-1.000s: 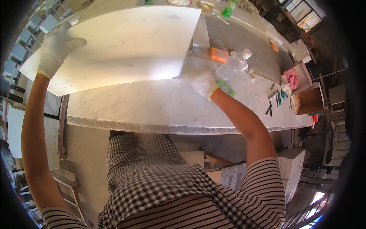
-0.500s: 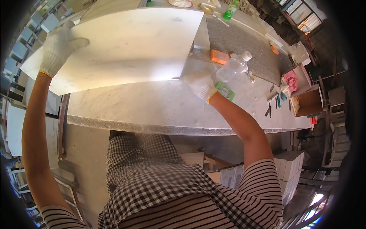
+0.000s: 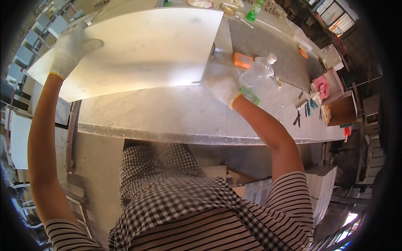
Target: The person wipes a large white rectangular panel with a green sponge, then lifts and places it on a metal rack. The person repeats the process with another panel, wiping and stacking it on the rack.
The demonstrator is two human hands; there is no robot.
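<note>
A large pale marbled slab (image 3: 142,50) stands tilted on the workbench (image 3: 150,106), its face toward me. My left hand (image 3: 72,51), in a white knitted glove, grips the slab's left end with the thumb over the front face and the fingers behind the edge. My right hand (image 3: 220,88), gloved alike, is at the slab's lower right corner. Haze and blur smear its fingers, so what they hold cannot be made out. Just right of that hand lies a green packet (image 3: 250,96), and beyond it a clear plastic bottle (image 3: 256,73).
An orange box (image 3: 243,60) lies behind the bottle. Small tools (image 3: 307,106) and open cartons (image 3: 341,109) are at the bench's right end; a pink cloth (image 3: 321,86) hangs from one carton. At the back stands a green bottle (image 3: 254,11). White boxes (image 3: 320,186) are stacked below right.
The view has shifted slightly. My left hand stays on the slab's left end, and my right hand stays by its lower right corner, a bit more blurred.
</note>
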